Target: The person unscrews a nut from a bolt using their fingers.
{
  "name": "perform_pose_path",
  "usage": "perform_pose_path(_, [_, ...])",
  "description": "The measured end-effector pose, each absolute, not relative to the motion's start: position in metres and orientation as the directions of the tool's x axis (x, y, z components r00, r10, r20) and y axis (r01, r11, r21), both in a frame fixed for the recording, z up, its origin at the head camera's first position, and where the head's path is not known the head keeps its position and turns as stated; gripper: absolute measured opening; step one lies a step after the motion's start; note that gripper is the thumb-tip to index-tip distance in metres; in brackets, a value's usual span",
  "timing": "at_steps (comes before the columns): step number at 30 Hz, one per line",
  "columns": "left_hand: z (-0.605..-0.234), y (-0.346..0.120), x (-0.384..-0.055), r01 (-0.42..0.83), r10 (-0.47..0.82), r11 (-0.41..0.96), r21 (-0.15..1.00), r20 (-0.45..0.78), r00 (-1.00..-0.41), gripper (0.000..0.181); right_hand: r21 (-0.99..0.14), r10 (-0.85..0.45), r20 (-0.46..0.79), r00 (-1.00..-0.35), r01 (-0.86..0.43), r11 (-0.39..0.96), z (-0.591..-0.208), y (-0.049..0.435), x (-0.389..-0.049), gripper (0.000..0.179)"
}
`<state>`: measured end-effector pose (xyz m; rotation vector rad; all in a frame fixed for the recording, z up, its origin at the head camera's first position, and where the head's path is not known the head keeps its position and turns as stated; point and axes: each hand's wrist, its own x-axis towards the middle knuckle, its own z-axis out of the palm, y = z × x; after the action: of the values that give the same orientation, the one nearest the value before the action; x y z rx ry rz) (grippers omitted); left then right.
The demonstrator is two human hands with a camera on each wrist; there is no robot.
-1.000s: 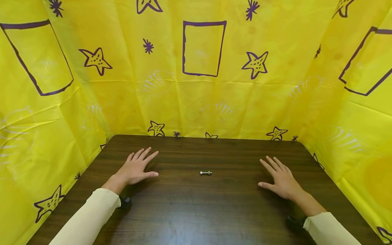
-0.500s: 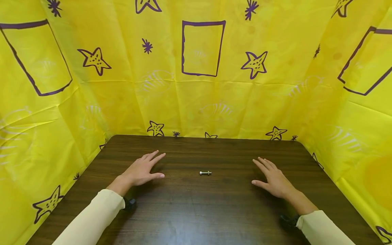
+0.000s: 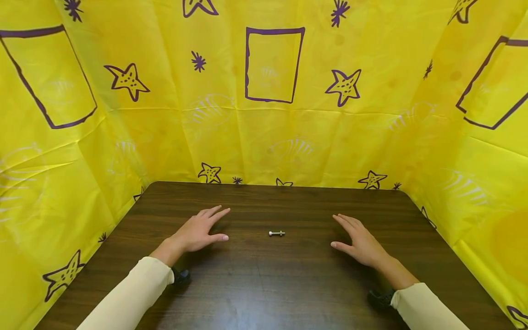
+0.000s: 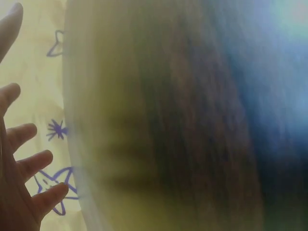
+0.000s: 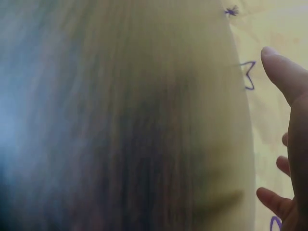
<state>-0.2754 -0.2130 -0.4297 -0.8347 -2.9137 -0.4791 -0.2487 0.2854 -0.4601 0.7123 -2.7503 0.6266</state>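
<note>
Two hands [image 3: 195,233] [image 3: 363,245], fingers [image 3: 220,214] straight, flank untouched bolt [image 3: 277,233].

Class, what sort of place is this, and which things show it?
Probably a screened-off tabletop workspace: printed yellow cloth surrounds the far side and both ends of a dark wood-grain table, where a small bolt lies between two hands.

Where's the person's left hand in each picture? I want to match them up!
Head: the left hand is left of the bolt.
Left wrist: along the left edge, fingers spread.
Right wrist: not there; that's the right hand at the right edge.
Landmark in all three: the yellow curtain with purple starfish drawings.
</note>
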Motion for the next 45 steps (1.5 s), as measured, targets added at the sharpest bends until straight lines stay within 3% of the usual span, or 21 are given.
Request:
perform_pose_path(12, [-0.436, -0.198, -0.275, 0.558, 0.516, 0.763, 0.325, 0.214, -0.830, 0.073, -0.377, -0.410, 0.338, -0.847, -0.521, 0.766, -0.465, 0.272, -0.253, 0.079])
perform_pose_path(23, [-0.440, -0.184, -0.275, 0.594, 0.512, 0.716, 0.367, 0.303, -0.804, 0.062, -0.552, -0.329, 0.311, -0.891, -0.452, 0.701, -0.465, 0.257, -0.257, 0.066])
perform_pose_path(35, [-0.442, -0.162, -0.275, 0.647, 0.535, 0.669, 0.365, 0.368, -0.761, 0.051, -0.619, -0.274, 0.337, -0.901, -0.431, 0.656, -0.465, 0.235, -0.258, 0.055])
perform_pose_path(45, [-0.445, -0.149, -0.272, 0.649, 0.530, 0.647, 0.400, 0.375, -0.760, 0.043, -0.658, -0.201, 0.363, -0.910, -0.403, 0.637, -0.467, 0.219, -0.257, 0.042])
